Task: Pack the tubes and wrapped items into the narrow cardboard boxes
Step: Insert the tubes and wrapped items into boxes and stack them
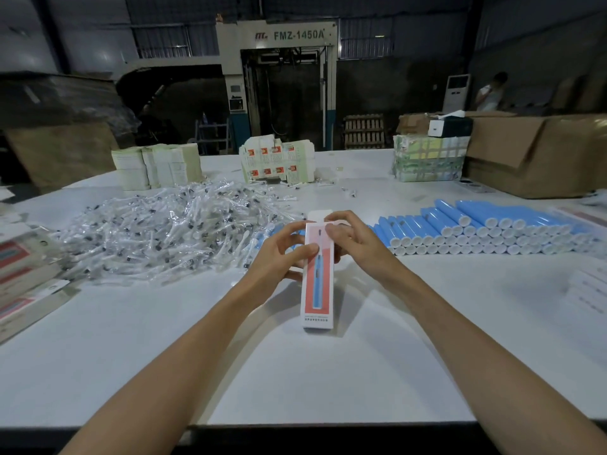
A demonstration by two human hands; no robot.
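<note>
A narrow white and red cardboard box point(317, 290) printed with a blue toothbrush stands tilted over the middle of the white table point(295, 372), its top flap open. My left hand point(279, 257) grips the box's left side near the top. My right hand point(351, 239) holds the upper right corner, with fingers at the flap. A stack of blue tubes with white caps point(486, 228) lies to the right. A big heap of clear-wrapped items point(164, 228) lies to the left.
Flat printed boxes point(23, 267) lie at the left edge. Bundles of flat cartons point(157, 165), point(277, 162), point(427, 159) stand at the back. A large brown carton point(538, 152) sits back right. White sheets point(591, 290) lie at the right edge. A person point(491, 93) stands far behind.
</note>
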